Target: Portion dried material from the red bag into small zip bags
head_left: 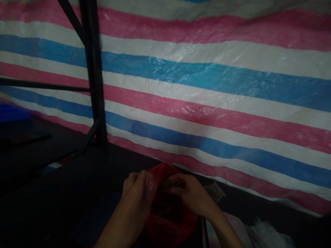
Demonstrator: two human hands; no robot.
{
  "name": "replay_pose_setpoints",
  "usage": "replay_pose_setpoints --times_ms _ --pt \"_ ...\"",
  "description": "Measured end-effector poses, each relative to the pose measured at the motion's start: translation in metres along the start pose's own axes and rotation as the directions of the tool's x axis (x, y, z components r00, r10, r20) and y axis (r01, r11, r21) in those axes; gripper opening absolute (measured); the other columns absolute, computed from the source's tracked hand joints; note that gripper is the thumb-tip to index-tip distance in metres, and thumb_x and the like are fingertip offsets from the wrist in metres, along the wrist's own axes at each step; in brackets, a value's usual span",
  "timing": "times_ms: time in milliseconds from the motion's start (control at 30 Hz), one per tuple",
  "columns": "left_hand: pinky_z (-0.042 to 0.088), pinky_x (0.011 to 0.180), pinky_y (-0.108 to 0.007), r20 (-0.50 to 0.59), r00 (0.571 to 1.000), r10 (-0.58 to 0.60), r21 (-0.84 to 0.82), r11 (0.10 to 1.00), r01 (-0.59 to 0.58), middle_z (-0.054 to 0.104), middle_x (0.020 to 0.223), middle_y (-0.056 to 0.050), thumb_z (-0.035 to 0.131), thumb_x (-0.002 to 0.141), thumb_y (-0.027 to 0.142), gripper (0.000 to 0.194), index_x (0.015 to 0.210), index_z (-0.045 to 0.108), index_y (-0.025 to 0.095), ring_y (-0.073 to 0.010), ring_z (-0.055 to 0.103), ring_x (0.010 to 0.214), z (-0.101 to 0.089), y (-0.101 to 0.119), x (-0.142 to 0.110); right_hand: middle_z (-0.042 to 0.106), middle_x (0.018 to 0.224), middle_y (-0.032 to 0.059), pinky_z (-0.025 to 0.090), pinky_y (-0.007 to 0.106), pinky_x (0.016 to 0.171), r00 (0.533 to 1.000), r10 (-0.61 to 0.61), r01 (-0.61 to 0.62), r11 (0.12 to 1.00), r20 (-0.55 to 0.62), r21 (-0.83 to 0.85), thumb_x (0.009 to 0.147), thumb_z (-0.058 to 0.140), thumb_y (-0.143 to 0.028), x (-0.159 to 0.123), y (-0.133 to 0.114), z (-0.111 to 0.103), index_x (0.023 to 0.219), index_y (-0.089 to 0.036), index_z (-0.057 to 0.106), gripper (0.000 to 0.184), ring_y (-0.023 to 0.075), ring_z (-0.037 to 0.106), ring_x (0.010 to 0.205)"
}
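A red plastic bag [169, 225] sits on a dark table [77, 193] right in front of me, its mouth held apart. My left hand [136, 189] grips the bag's left rim, where a bit of clear plastic shows. My right hand [191, 196] pinches the right rim. Dark contents [165, 203] fill the bag; the light is too dim to tell what they are.
A tarp with pink, white and blue stripes [207, 86] hangs right behind the table. A black metal post [94, 75] with crossbars stands at the left. Pale plastic bags [258, 234] lie at the lower right, and a small speckled packet [216, 191] sits beside my right hand.
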State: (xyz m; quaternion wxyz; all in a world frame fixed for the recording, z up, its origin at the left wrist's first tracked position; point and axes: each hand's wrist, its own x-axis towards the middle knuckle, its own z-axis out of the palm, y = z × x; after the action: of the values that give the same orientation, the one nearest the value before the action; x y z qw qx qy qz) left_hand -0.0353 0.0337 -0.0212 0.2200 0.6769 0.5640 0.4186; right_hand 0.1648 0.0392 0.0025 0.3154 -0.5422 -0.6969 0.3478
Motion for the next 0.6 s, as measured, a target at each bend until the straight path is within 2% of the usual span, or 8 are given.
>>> replay_pose_setpoints --times_ms 33,100,200,333,400,467,533,600 --pt "0.052 0.089 -0.048 -0.045 0.998 0.033 0.110 0.994 -0.028 0.067 0.109 -0.013 0.053 0.092 0.028 0.015 0.096 0.067 0.022 -0.0325 0.061 0.102 -0.002 0.001 0.000 0.083 0.112 0.0073 0.057 0.034 0.096 1.000 -0.005 0.004 0.999 0.011 0.042 0.085 0.064 -0.010 -0.001 -0.002 -0.005 0.110 -0.019 0.078 0.030 0.0229 0.078 0.106" --pt "0.047 0.091 -0.045 -0.041 0.994 0.102 0.209 0.974 -0.092 0.068 0.117 -0.011 0.051 0.093 0.022 0.019 0.103 0.068 0.024 -0.0325 0.058 0.108 -0.004 0.003 0.000 0.082 0.114 0.0070 0.056 0.036 0.100 1.000 -0.012 0.008 0.989 0.026 0.148 0.088 0.064 -0.013 -0.004 -0.010 -0.015 0.114 -0.019 0.076 0.029 0.0224 0.077 0.110" --pt "0.043 0.088 -0.041 0.040 0.988 0.148 0.215 0.965 -0.153 0.073 0.115 -0.007 0.047 0.095 0.014 0.026 0.108 0.066 0.026 -0.0296 0.060 0.108 -0.006 0.008 -0.002 0.081 0.117 0.0067 0.055 0.038 0.102 0.999 -0.019 0.009 0.958 0.033 0.287 0.091 0.066 -0.017 -0.012 -0.027 -0.026 0.116 -0.021 0.075 0.027 0.0227 0.075 0.113" --pt "0.042 0.090 -0.041 0.111 0.980 0.163 0.190 0.965 -0.181 0.075 0.113 -0.006 0.041 0.099 0.013 0.029 0.110 0.065 0.026 -0.0285 0.063 0.109 -0.001 0.014 -0.004 0.081 0.114 0.0026 0.055 0.034 0.101 0.993 -0.083 0.049 0.938 0.084 0.342 0.091 0.067 -0.016 -0.022 -0.048 -0.026 0.113 -0.024 0.076 0.025 0.0197 0.075 0.110" --pt "0.043 0.091 -0.043 0.111 0.977 0.184 0.188 0.961 -0.203 0.075 0.114 -0.007 0.043 0.097 0.012 0.030 0.112 0.065 0.025 -0.0294 0.064 0.109 0.004 0.017 -0.004 0.080 0.113 0.0011 0.055 0.033 0.100 0.992 -0.086 0.057 0.953 0.087 0.299 0.090 0.068 -0.014 -0.024 -0.054 -0.020 0.111 -0.026 0.077 0.026 0.0191 0.075 0.110" --pt "0.045 0.092 -0.044 0.113 0.974 0.197 0.167 0.962 -0.214 0.074 0.112 -0.008 0.049 0.095 0.014 0.025 0.109 0.067 0.023 -0.0306 0.065 0.108 0.009 0.019 -0.006 0.079 0.114 0.0002 0.054 0.032 0.100 0.997 -0.079 0.072 0.977 0.026 0.200 0.086 0.071 -0.012 -0.025 -0.056 -0.015 0.110 -0.027 0.078 0.029 0.0192 0.074 0.109" --pt "0.048 0.093 -0.046 0.121 0.977 0.177 0.091 0.978 -0.188 0.074 0.113 -0.008 0.055 0.097 0.022 0.019 0.110 0.067 0.024 -0.0304 0.066 0.107 0.012 0.021 -0.010 0.077 0.115 -0.0007 0.052 0.032 0.101 0.992 -0.108 0.112 0.991 -0.059 0.067 0.083 0.071 -0.008 -0.025 -0.058 -0.012 0.107 -0.028 0.079 0.033 0.0185 0.072 0.110" --pt "0.051 0.096 -0.045 0.132 0.980 0.151 -0.041 0.988 -0.146 0.073 0.122 -0.008 0.059 0.098 0.032 0.025 0.121 0.066 0.028 -0.0296 0.067 0.112 0.013 0.019 -0.013 0.074 0.114 -0.0009 0.050 0.030 0.102 0.980 -0.166 0.161 0.986 -0.108 -0.054 0.082 0.067 -0.002 -0.026 -0.060 -0.012 0.105 -0.029 0.081 0.038 0.0168 0.069 0.110"
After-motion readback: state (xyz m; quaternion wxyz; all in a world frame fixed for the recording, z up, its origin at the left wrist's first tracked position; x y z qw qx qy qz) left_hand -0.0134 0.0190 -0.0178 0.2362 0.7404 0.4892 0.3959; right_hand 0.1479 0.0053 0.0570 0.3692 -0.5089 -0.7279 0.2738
